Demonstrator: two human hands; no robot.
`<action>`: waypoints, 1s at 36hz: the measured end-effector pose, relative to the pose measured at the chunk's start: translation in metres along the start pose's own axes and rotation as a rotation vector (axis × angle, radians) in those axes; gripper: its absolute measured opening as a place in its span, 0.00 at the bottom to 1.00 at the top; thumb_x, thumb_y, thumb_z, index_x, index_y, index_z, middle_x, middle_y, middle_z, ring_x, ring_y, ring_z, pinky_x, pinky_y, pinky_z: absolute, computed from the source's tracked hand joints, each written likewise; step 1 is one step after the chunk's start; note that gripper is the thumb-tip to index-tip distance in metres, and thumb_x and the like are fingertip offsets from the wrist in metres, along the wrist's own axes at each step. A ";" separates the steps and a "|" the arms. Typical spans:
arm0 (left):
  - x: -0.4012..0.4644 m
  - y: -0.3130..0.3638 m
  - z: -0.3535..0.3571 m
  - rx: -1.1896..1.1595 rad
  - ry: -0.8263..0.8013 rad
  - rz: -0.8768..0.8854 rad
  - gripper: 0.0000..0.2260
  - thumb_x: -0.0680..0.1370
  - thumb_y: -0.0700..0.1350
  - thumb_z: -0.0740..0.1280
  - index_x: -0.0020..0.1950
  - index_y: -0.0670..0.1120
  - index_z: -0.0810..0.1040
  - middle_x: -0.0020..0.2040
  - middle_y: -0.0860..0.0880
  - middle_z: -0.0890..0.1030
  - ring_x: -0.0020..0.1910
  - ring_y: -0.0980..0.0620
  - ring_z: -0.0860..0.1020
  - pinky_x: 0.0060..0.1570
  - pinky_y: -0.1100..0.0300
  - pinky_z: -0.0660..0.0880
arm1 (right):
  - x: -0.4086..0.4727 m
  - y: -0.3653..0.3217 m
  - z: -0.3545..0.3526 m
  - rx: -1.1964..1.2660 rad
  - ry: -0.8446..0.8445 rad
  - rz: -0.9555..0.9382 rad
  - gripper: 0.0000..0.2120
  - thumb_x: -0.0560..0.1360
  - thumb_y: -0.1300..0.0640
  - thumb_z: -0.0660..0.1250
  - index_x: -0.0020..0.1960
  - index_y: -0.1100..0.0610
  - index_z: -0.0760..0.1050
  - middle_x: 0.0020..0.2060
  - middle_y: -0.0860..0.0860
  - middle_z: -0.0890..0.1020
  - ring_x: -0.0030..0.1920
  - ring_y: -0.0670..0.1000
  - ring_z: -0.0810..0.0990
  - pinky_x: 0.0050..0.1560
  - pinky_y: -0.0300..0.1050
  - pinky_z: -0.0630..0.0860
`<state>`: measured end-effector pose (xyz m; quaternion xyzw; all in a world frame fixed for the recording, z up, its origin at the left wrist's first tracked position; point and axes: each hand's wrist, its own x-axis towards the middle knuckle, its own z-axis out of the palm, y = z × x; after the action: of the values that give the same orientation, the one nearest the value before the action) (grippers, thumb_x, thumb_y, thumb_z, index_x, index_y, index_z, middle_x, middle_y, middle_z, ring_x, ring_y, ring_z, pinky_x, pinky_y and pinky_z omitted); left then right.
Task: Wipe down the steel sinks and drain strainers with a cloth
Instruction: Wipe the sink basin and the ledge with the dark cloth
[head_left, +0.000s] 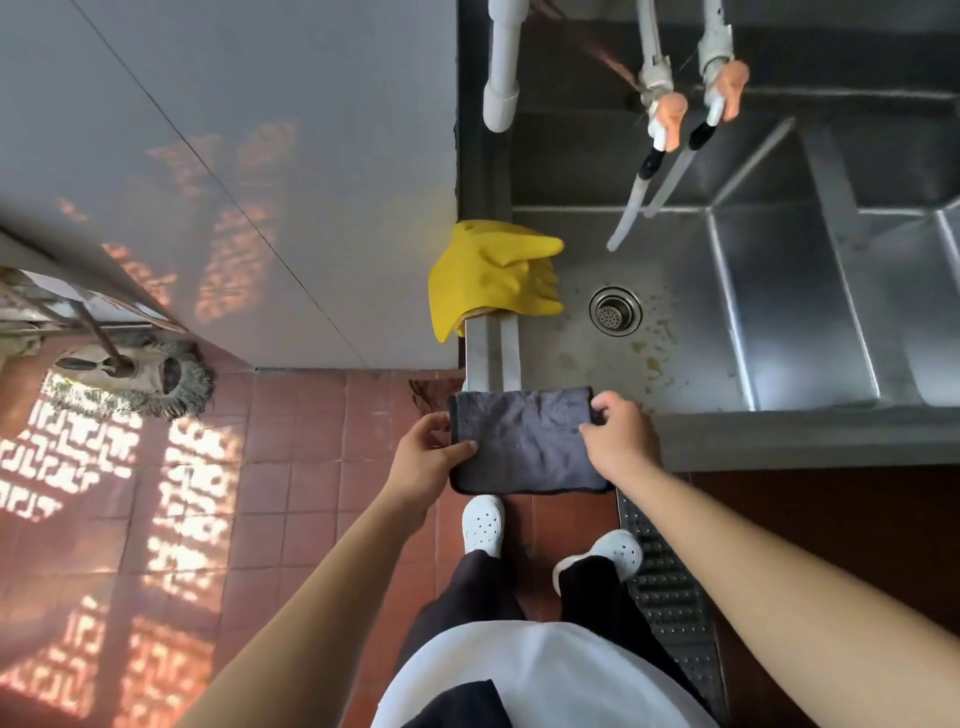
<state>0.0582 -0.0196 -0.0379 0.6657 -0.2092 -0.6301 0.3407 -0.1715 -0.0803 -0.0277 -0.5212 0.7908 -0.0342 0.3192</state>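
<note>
Both hands, left hand (423, 457) and right hand (618, 436), pinch the folded cloth (524, 441) at the sink (779, 291) corner; a careless sweep might knock the yellow gloves (493, 275) off.

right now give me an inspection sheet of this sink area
surface: steel sink floor speckled with brownish stains near the drain strainer
job's things: dark grey cloth held flat at the sink's front corner
clutter: yellow rubber gloves draped over the sink's left rim
grippers: left hand and right hand each pinch a cloth edge
cables: nothing seen; two tap hoses hang over the basin
surroundings: mop on red floor tiles
</note>
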 end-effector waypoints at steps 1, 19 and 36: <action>-0.003 0.001 0.000 -0.005 -0.009 0.013 0.16 0.75 0.36 0.73 0.60 0.46 0.78 0.51 0.44 0.84 0.51 0.45 0.84 0.48 0.52 0.82 | -0.005 0.001 0.000 0.074 0.012 -0.010 0.07 0.73 0.61 0.70 0.44 0.52 0.74 0.43 0.52 0.83 0.44 0.58 0.80 0.42 0.46 0.74; -0.030 0.059 0.012 0.023 -0.436 0.007 0.20 0.74 0.37 0.74 0.63 0.55 0.80 0.53 0.42 0.81 0.52 0.44 0.83 0.43 0.44 0.82 | -0.057 0.048 -0.073 1.108 -0.568 0.384 0.15 0.78 0.68 0.62 0.60 0.54 0.75 0.49 0.53 0.87 0.48 0.54 0.86 0.43 0.49 0.82; -0.086 0.110 0.127 0.441 -0.245 0.682 0.25 0.78 0.39 0.65 0.72 0.60 0.71 0.51 0.47 0.78 0.49 0.50 0.79 0.59 0.48 0.77 | -0.093 -0.020 -0.099 0.903 0.080 -0.260 0.26 0.78 0.67 0.66 0.62 0.36 0.75 0.47 0.48 0.84 0.47 0.45 0.84 0.46 0.39 0.79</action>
<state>-0.0600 -0.0575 0.1041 0.5357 -0.5861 -0.4959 0.3516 -0.1852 -0.0386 0.1019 -0.4233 0.6365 -0.4346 0.4763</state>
